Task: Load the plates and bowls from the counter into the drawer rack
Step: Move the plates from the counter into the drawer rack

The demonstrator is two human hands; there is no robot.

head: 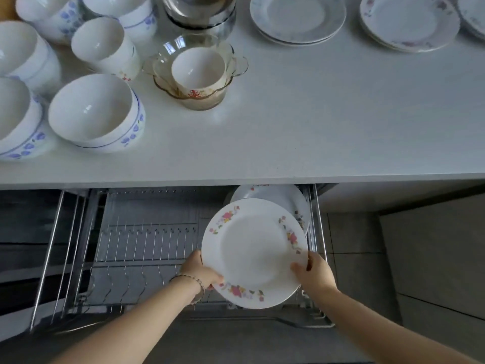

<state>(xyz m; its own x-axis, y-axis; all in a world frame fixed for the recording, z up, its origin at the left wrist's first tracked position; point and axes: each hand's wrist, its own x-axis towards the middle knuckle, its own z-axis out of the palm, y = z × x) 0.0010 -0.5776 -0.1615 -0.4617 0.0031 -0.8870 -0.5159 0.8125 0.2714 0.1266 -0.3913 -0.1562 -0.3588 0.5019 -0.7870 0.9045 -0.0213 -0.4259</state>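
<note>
Holding a round white plate with pink floral sprays on its rim (254,254) over the pulled-out metal wire drawer rack (147,248), the person works with both hands. The left hand (202,271) clasps the plate's left edge, fingers curled under and thumb on the rim; the right hand (313,271) pinches the right edge, thumb on the face. The plate is tilted, face up toward the camera, at the right end of the rack, just in front of another white flower-rimmed plate (278,199) that already stands in the wires there.

Step in hand: slotting one plate into the rack beside the one already loaded. The task appears to be at an early stage, since stacks of white plates (298,18) and a second stack with faint floral rims (409,22) remain on the white desk (315,122), along with white bowls with blue leaf bands (95,112) and a clear glass bowl holding a small white cup (198,72).

The next move probably calls for tipping the plate upright, lining its lower edge with a free gap between the wires, and lowering it before both hands let go.
</note>
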